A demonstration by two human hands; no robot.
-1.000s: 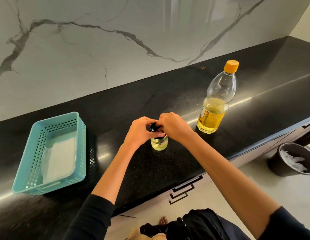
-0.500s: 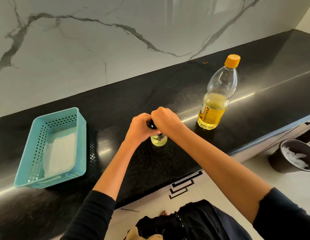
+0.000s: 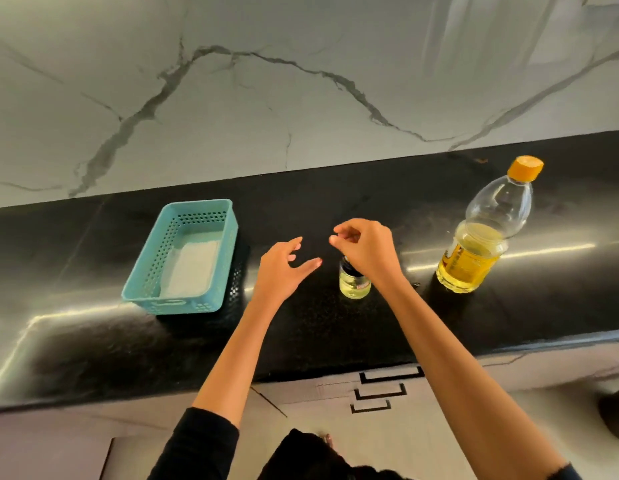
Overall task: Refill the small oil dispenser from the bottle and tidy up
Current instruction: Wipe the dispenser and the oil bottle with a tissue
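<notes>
Closest to me are my two forearms in black sleeves, reaching out over the front edge of the black countertop point(image 3: 335, 334) with the pale drawer fronts point(image 3: 380, 386) below it. The small oil dispenser point(image 3: 355, 284) is my landmark: a little clear jar of pale yellow oil with a dark top, standing upright on the counter a short way in from the edge.

My left hand point(image 3: 284, 268) hovers just to the left of the dispenser, fingers spread and loose, gripping nothing and not touching the glass. My right hand point(image 3: 365, 249) is directly above and slightly behind the dispenser, its wrist covering part of the dark top; the thumb and fingertips are pinched lightly together (whether there is anything tiny between them I cannot tell). The two hands are apart from each other, with bare counter showing in the gap.

Well to the left of the dispenser sits a teal perforated basket point(image 3: 211, 303), with only a pale floor showing inside. To the right of the dispenser, a little further back, stands the oil bottle point(image 3: 481, 237), upright, orange cap on, holding yellow oil in its lower part. Behind everything rises the white veined marble wall point(image 3: 301, 98).
</notes>
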